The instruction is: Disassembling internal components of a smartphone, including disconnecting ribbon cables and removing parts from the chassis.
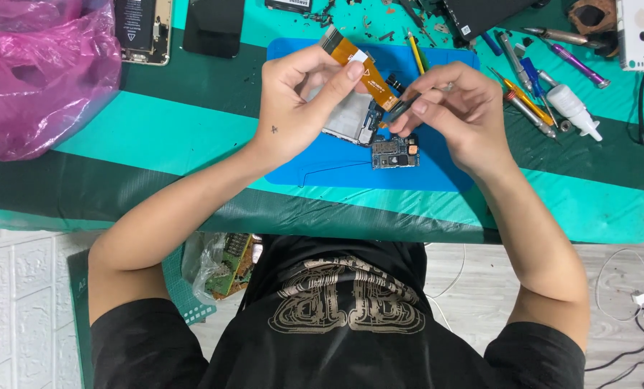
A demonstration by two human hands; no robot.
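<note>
My left hand [300,101] grips a phone frame [347,119] over the blue work mat [437,162], thumb pressing an orange flex cable [358,61] that sticks up from it. My right hand [455,108] pinches a thin metal tool [402,106], likely tweezers, with its tip at the cable's lower end by the frame's corner. A small black circuit board [394,152] lies on the mat just under both hands.
A pink plastic bag [37,72] lies at the left. Two phones [143,29] lie at the top. Screwdrivers [523,101], a white dropper bottle [575,108] and a pencil [415,52] sit to the right. The table's front edge [322,223] is near my body.
</note>
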